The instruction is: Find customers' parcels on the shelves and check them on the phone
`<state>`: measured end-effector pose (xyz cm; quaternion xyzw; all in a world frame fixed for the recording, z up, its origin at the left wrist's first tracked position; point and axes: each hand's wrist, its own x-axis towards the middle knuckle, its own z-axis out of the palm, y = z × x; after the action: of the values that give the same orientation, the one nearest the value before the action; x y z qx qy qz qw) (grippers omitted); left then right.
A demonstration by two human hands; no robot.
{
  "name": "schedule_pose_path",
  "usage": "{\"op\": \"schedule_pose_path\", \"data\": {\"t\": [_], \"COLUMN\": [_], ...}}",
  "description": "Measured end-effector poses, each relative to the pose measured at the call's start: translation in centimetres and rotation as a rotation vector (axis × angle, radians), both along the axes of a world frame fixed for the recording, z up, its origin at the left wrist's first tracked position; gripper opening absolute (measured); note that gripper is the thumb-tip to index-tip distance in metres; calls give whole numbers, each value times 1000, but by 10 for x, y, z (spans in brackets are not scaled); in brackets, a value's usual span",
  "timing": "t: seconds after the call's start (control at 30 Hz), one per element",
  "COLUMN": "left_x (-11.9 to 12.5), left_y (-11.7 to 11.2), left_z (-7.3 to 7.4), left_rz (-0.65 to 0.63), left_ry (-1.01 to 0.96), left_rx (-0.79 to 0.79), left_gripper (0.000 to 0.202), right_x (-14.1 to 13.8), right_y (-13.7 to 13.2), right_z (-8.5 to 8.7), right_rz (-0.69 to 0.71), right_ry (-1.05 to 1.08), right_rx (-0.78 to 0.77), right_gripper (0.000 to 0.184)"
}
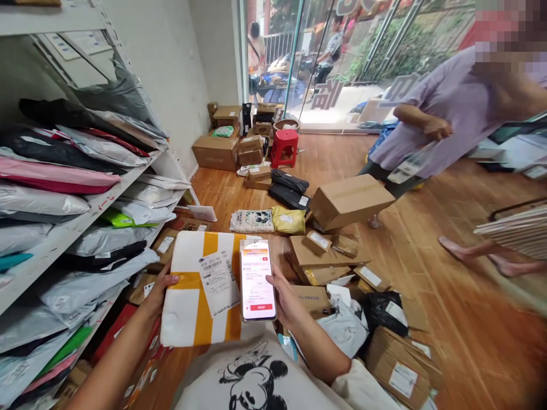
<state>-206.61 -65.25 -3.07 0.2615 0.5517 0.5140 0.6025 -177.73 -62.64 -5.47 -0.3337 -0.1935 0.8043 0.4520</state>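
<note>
My left hand [164,285] grips the left side of a white foam box [179,313] wrapped in yellow tape, with its thumb on the near face. A printed shipping label [213,283] is stuck at a slant on that box. In front of the box's right part, my right hand [282,293] holds a smartphone [257,285] upright, its thumb at the right edge of the lit screen. The screen shows a page with red and orange bands; its small text is unreadable. The fingers behind the phone are hidden.
Shelves [81,228] of bagged parcels rise on my left. Cartons and bags cover the floor ahead and to the right, including a large carton [350,199]. A red stool [284,147] stands near the glass front. A person [453,108] stands at the right.
</note>
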Motion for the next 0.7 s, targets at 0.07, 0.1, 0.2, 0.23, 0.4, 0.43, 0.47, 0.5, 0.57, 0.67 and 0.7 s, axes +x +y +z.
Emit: {"op": "schedule_pose_path", "data": {"t": [0.07, 0.1, 0.2, 0.23, 0.4, 0.43, 0.47, 0.5, 0.57, 0.67, 0.7], "left_x": [-1, -2, -3, -3, 2, 3, 4, 5, 5, 6, 7], "left_y": [-1, -1, -1, -1, -3, -3, -4, -5, -7, -11, -12], "left_z": [-3, -4, -6, -5, 2, 5, 7, 10, 14, 18, 19], "left_rz": [12, 29, 89, 104, 127, 127, 127, 127, 132, 139, 140], "left_ry": [0, 5, 24, 28, -10, -18, -25, -28, -33, -32, -32], "left_rx": [-30, -44, -72, -74, -86, -91, -95, -94, -95, -121, -125], "left_gripper": [84, 85, 87, 87, 85, 85, 84, 84, 83, 81, 79], "right_x": [0, 0, 1, 2, 8, 9, 10, 11, 12, 12, 12], "right_y": [3, 4, 6, 6, 1, 0, -1, -2, -3, -6, -7], "right_z": [1, 1, 2, 2, 3, 4, 5, 6, 7, 9, 9], "right_rz": [4, 3, -14, -20, -30, -27, -20, -7, 23, 44, 47], "right_ry": [-7, -10, -13, -12, 7, 5, 0, -6, -11, -3, 3], "right_rx": [-4, -6, -14, -18, -57, -72, -85, -92, -90, -82, -79], "right_gripper": [37, 35, 35, 36, 48, 50, 53, 55, 56, 55, 56]}}
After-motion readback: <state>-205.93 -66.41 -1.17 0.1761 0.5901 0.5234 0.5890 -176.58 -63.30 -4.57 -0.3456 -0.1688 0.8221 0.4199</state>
